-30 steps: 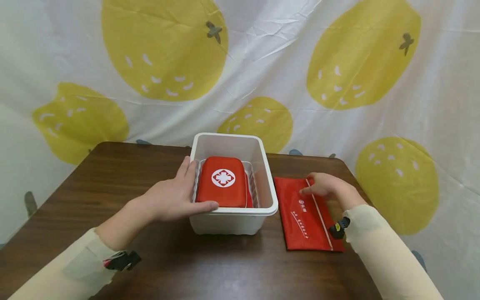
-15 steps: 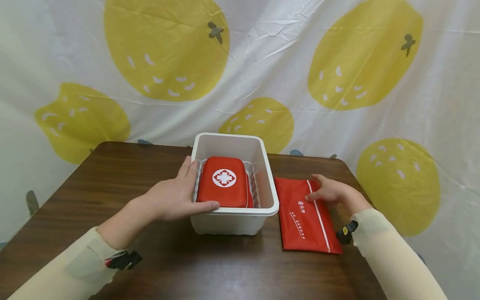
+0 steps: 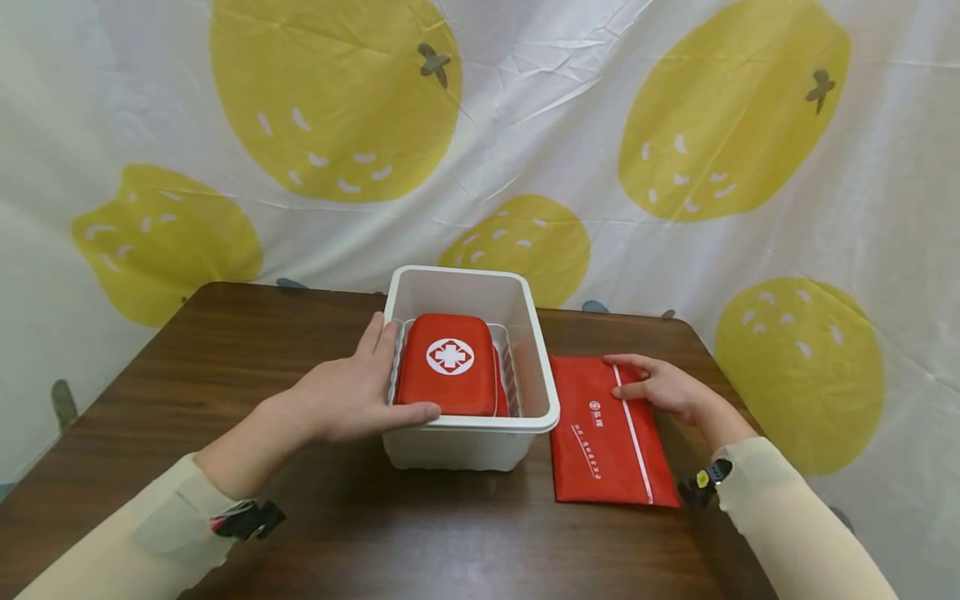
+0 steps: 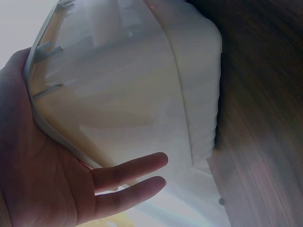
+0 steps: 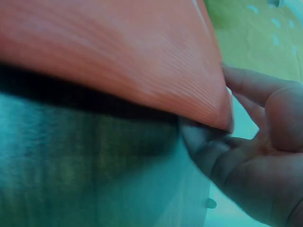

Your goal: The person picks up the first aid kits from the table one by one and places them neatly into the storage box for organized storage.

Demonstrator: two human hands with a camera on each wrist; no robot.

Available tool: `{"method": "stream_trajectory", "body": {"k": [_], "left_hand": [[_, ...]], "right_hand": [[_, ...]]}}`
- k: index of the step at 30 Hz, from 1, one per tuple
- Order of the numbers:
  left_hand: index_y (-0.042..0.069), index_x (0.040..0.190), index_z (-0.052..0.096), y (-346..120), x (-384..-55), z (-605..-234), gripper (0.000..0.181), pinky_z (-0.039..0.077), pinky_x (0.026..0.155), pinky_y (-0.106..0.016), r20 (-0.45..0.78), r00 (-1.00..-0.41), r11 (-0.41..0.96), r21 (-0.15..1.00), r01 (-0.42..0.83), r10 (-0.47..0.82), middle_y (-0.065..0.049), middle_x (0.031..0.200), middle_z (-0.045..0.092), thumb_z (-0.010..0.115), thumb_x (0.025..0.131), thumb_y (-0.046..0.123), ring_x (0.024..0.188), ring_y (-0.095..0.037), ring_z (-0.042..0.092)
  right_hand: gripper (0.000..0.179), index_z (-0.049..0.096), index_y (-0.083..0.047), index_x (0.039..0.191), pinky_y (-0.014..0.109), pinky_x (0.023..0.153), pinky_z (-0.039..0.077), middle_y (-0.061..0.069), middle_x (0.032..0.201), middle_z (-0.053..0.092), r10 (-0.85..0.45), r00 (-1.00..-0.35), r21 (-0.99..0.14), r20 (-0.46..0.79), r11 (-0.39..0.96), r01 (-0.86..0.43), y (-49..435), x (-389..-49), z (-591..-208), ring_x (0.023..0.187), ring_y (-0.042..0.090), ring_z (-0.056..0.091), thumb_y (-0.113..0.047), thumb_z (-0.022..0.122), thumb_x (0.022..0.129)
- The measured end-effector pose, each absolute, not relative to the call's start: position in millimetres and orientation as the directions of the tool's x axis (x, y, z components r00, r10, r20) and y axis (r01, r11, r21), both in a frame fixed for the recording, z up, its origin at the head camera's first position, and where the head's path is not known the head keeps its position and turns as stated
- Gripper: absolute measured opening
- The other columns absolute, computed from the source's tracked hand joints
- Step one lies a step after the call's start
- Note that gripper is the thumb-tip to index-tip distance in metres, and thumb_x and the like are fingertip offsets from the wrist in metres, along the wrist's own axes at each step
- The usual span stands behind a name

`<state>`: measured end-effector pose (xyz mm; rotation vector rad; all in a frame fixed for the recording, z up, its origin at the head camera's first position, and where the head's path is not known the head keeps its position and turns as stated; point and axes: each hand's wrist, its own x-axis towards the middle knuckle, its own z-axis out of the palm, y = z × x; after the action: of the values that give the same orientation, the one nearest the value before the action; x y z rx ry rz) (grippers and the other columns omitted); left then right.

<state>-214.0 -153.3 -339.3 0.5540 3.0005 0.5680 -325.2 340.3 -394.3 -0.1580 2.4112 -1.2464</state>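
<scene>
In the head view, my left hand [image 3: 337,396] rests against the left side of a white plastic bin [image 3: 457,447], with the thumb lying over its front rim. The left wrist view shows two straight fingers [image 4: 135,171] along the bin's outer wall. A red first-aid case [image 3: 442,387] with a white cross emblem lies inside, over another red item that is mostly hidden. To the right of the bin is a flat red pouch [image 3: 600,446] with a white stripe and white print. My right hand [image 3: 671,392] pinches its far right corner; in the right wrist view that edge is raised.
Everything stands on a dark wooden table [image 3: 300,533]. A white curtain [image 3: 510,125] printed with big yellow fruit hangs behind the table and at its right side. The case sits low in the bin, below the rear rim.
The pouch has slid slightly left and turned a little on the table. My right hand has shifted its fingers onto the pouch's far edge. My left hand and the bin stay nearly still.
</scene>
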Motion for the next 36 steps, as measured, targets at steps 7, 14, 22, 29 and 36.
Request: {"method": "stream_trajectory", "body": {"k": [7, 14, 22, 29, 36], "left_hand": [[0.002, 0.175, 0.007, -153.2, -213.4, -339.7, 0.134, 0.061, 0.089, -0.056, 0.029, -0.938, 0.872, 0.361, 0.331, 0.345, -0.028, 0.183, 0.002, 0.060, 0.089, 0.089, 0.101, -0.040, 0.077], [0.002, 0.175, 0.008, -153.2, -213.0, -339.3, 0.133, 0.061, 0.090, -0.056, 0.025, -0.939, 0.871, 0.364, 0.329, 0.344, -0.028, 0.183, 0.002, 0.060, 0.089, 0.089, 0.103, -0.040, 0.077], [0.002, 0.175, 0.008, -153.5, -213.0, -339.5, 0.133, 0.061, 0.090, -0.056, 0.028, -0.939, 0.871, 0.365, 0.330, 0.344, -0.027, 0.183, 0.002, 0.060, 0.089, 0.088, 0.103, -0.040, 0.077], [0.002, 0.175, 0.008, -153.1, -213.2, -339.5, 0.133, 0.061, 0.090, -0.056, 0.028, -0.939, 0.871, 0.366, 0.329, 0.343, -0.027, 0.184, 0.002, 0.061, 0.089, 0.088, 0.101, -0.039, 0.077], [0.002, 0.175, 0.009, -152.8, -212.8, -339.7, 0.132, 0.062, 0.089, -0.056, 0.025, -0.941, 0.874, 0.362, 0.324, 0.339, -0.028, 0.183, 0.004, 0.061, 0.089, 0.088, 0.101, -0.039, 0.077]], "right_hand": [[0.064, 0.049, -0.013, 0.164, 0.039, 0.088, 0.065, 0.025, 0.146, 0.054, -0.261, -0.912, -0.836, -0.315, 0.531, 0.137, 337.2, -319.2, -397.1, 0.107, 0.027, 0.072, -0.026, 0.072, 0.106], [0.061, 0.051, -0.018, 0.164, 0.043, 0.090, 0.066, 0.022, 0.146, 0.055, -0.296, -0.895, -0.873, -0.334, 0.455, 0.175, 336.2, -317.2, -402.5, 0.109, 0.028, 0.072, -0.022, 0.071, 0.106], [0.069, 0.043, -0.020, 0.169, 0.045, 0.090, 0.066, 0.023, 0.145, 0.054, -0.272, -0.909, -0.896, -0.315, 0.401, 0.190, 334.1, -316.0, -403.9, 0.107, 0.027, 0.075, -0.019, 0.071, 0.106], [0.080, 0.032, -0.030, 0.174, 0.043, 0.089, 0.066, 0.022, 0.150, 0.046, -0.217, -0.932, -0.914, -0.291, 0.350, 0.204, 334.6, -315.0, -402.5, 0.105, 0.024, 0.074, -0.023, 0.073, 0.106], [0.080, 0.030, -0.034, 0.175, 0.037, 0.090, 0.065, 0.020, 0.156, 0.042, -0.173, -0.955, -0.935, -0.243, 0.303, 0.183, 333.6, -318.1, -400.8, 0.107, 0.020, 0.071, -0.024, 0.072, 0.107]]}}
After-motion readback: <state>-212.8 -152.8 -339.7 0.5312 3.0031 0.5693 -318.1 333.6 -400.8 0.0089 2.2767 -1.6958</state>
